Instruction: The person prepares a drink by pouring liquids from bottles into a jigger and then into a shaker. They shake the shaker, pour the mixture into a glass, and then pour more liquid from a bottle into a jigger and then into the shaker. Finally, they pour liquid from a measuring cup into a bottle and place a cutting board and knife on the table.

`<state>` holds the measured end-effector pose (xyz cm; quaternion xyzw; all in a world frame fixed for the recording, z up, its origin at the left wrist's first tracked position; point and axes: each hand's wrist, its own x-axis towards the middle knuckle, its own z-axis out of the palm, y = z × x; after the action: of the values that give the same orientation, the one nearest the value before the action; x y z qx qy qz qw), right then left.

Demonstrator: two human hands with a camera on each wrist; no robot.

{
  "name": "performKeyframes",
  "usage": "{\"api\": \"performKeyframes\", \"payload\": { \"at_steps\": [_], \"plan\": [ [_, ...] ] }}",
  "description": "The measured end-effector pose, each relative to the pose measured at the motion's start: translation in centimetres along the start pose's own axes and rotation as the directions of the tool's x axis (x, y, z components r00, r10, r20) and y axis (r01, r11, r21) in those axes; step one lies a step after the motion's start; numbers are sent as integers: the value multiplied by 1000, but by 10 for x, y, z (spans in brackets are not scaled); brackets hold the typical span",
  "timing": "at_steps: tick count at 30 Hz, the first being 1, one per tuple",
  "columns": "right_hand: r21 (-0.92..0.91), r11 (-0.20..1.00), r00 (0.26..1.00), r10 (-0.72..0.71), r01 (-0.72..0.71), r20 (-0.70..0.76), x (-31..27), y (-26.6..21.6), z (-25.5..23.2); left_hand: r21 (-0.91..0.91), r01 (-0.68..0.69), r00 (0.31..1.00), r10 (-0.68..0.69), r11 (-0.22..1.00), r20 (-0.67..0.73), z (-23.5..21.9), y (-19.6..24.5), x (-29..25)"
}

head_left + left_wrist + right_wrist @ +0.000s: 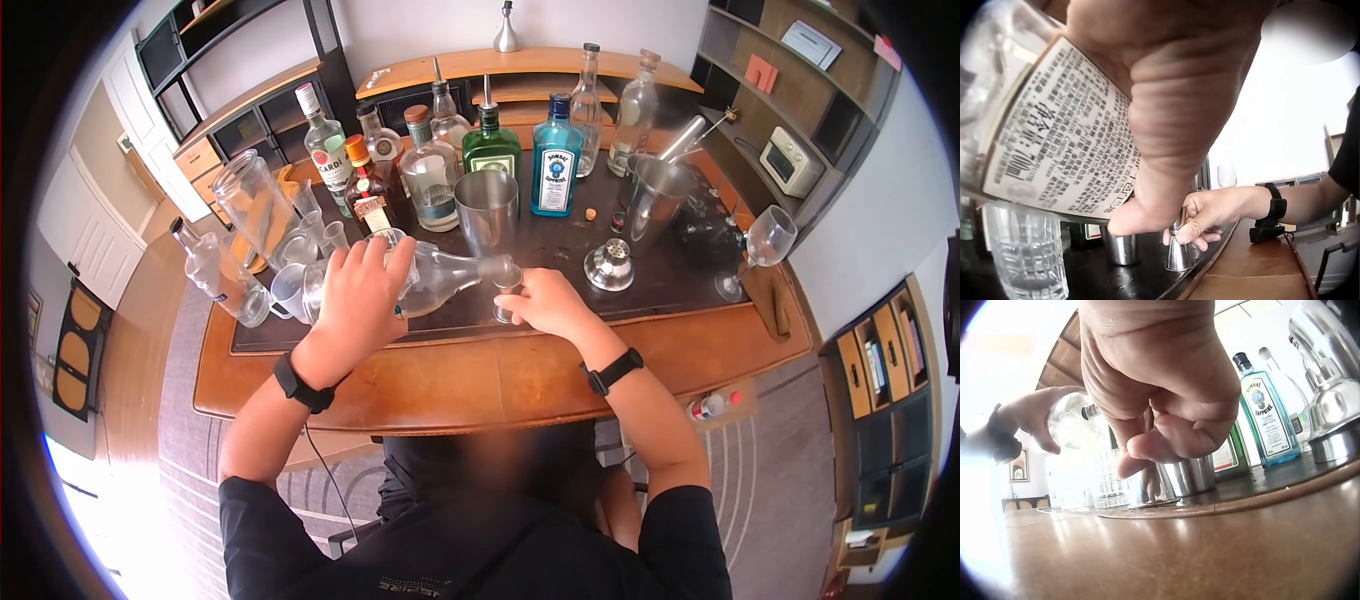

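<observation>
My left hand [362,300] grips a clear glass bottle [440,282] around its body. The bottle lies tilted nearly sideways, its neck toward the right. In the left wrist view its back label [1054,137] shows dense print and 700ml. My right hand [550,305] pinches a steel double jigger [1179,257] at its narrow waist, low over the dark table mat. The bottle's mouth overlaps the jigger's upper cup in the head view. Just behind them stands a steel shaker tin [488,215]. A cut-glass tumbler [1027,250] sits below the bottle in the left wrist view.
Behind the tin are several bottles, including a blue gin bottle [556,160] and a green bottle [490,145]. At right stand a perforated shaker top [610,266], another tin [660,195] and a wine glass [772,236]. Glassware, including a large jar [258,200], crowds the left.
</observation>
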<state>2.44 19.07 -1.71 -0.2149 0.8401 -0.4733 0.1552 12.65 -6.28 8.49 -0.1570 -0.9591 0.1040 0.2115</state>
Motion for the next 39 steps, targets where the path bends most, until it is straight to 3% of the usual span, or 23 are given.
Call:
{"api": "performKeyframes", "payload": {
  "at_steps": [2, 5, 8, 11, 14, 15, 16, 18, 20, 22, 23, 25, 29, 35, 39],
  "plan": [
    [14, 1000, 1000, 0, 0, -1, -4, -7, -1, -62, 18, 999, -20, 998, -31, 8, 1, -3],
    [79, 997, 999, -10, 12, -32, -7, -8, 3, -199, 152, 988, -149, 968, 30, 12, 6, -6],
    [77, 996, 998, -35, 39, -48, -6, -5, 7, -345, 206, 973, -229, 916, -28, 25, 7, -9],
    [155, 988, 1000, 26, -27, 3, -13, -17, -3, -553, 281, 938, -346, 784, -13, 30, 12, -11],
    [185, 983, 998, -12, 22, -55, -17, -23, -15, -672, 264, 903, -422, 692, -80, 34, 17, -14],
    [204, 973, 992, -85, 103, -93, -11, -14, -18, -703, 247, 891, -441, 667, -106, 36, 18, -14],
    [133, 990, 995, -27, 40, -98, -11, -27, -30, -746, 234, 880, -463, 623, -110, 39, 18, -13],
    [93, 991, 979, -81, 100, -189, 4, -24, -45, -826, 202, 857, -504, 527, -111, 52, 17, -11],
    [-3, 994, 965, -106, 108, -241, 18, -35, -66, -933, 139, 847, -528, 331, -61, 68, 16, -6],
    [-215, 973, 943, -147, 83, -300, 27, -53, -83, -976, 82, 835, -548, 203, -44, 72, 21, 0],
    [-233, 967, 938, -171, 102, -300, 26, -68, -89, -982, 71, 837, -546, 174, -36, 72, 22, 1],
    [-480, 876, 936, -209, 51, -282, 43, -75, -100, -992, 62, 832, -555, 108, -9, 81, 25, 3],
    [-752, 656, 941, -288, 59, -178, 58, -89, -102, -997, 42, 839, -544, 66, 0, 88, 29, 2],
    [-910, 413, 944, -312, 36, -104, 69, -102, -100, -999, 41, 845, -534, 24, 22, 93, 26, -1],
    [-961, 268, 913, -406, 72, -45, 70, -108, -99, -999, 44, 849, -528, 10, 32, 90, 30, -6]
  ]
}}
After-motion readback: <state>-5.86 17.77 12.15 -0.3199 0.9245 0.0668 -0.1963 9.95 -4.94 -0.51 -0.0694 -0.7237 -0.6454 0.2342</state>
